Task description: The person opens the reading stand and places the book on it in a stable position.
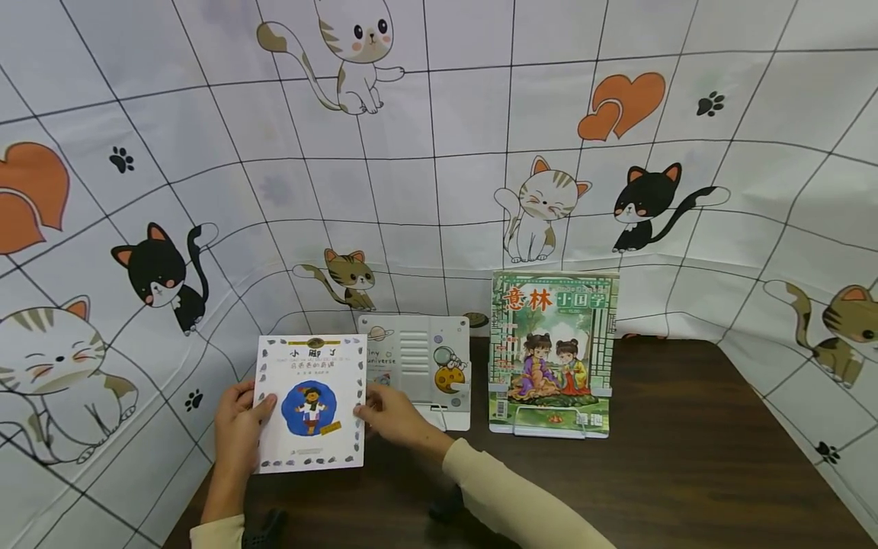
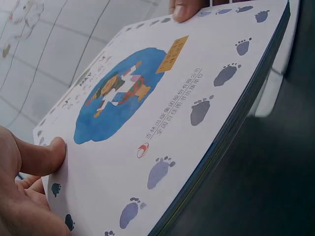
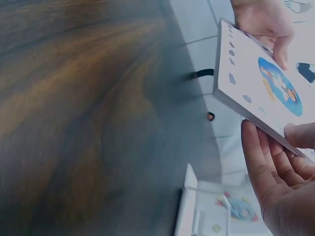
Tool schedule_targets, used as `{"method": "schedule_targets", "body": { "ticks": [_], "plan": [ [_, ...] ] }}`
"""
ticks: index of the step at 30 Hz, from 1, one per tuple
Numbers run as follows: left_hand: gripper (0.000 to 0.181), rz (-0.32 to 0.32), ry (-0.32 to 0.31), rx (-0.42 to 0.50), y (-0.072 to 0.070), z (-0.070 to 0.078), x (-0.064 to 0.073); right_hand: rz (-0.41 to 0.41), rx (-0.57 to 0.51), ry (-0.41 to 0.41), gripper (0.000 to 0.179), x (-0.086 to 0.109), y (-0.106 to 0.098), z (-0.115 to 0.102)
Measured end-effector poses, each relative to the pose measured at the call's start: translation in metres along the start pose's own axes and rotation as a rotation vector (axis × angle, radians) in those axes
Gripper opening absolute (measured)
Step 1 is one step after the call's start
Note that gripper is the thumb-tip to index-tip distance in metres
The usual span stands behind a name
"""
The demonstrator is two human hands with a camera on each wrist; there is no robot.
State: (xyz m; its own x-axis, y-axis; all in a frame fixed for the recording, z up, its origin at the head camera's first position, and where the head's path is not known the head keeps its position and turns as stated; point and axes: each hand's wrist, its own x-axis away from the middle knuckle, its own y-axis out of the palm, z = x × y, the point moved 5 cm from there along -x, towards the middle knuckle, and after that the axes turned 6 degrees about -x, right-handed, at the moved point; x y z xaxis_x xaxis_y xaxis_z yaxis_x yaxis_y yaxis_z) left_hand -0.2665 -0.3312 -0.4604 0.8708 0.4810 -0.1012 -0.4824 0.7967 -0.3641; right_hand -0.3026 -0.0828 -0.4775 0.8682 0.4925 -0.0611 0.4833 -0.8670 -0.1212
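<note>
A white picture book (image 1: 312, 442) with a blue round picture on its cover and footprints round its border is held upright, cover toward me. My left hand (image 1: 240, 427) grips its left edge, thumb on the cover and fingers behind. At the opposite edge my right hand (image 1: 398, 415) pinches it, thumb in front and fingers underneath, as the right wrist view shows. Behind the right hand stands a white book stand (image 1: 414, 358) printed with planets and an astronaut, partly hidden by the book and hand.
A green magazine (image 1: 555, 358) with two cartoon children leans on a second stand (image 1: 549, 423) to the right. Both stands are on the dark wooden table (image 1: 686, 442), near its back edge. A cat-patterned white sheet (image 1: 466, 183) hangs behind and along the sides.
</note>
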Motion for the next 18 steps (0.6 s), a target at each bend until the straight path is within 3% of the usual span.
{"method": "schedule_targets", "body": {
  "ticks": [4, 11, 18],
  "plan": [
    [0.047, -0.026, 0.040, 0.009, 0.013, 0.014, 0.004, 0.013, 0.027, -0.028, 0.027, 0.008, -0.016, -0.007],
    [0.042, -0.075, 0.102, 0.108, 0.045, 0.031, 0.006, 0.005, 0.048, -0.079, 0.027, 0.022, -0.050, -0.012],
    [0.038, -0.116, 0.197, 0.183, 0.081, 0.053, 0.008, 0.071, 0.087, -0.096, 0.028, 0.034, -0.089, -0.015]
  ]
}}
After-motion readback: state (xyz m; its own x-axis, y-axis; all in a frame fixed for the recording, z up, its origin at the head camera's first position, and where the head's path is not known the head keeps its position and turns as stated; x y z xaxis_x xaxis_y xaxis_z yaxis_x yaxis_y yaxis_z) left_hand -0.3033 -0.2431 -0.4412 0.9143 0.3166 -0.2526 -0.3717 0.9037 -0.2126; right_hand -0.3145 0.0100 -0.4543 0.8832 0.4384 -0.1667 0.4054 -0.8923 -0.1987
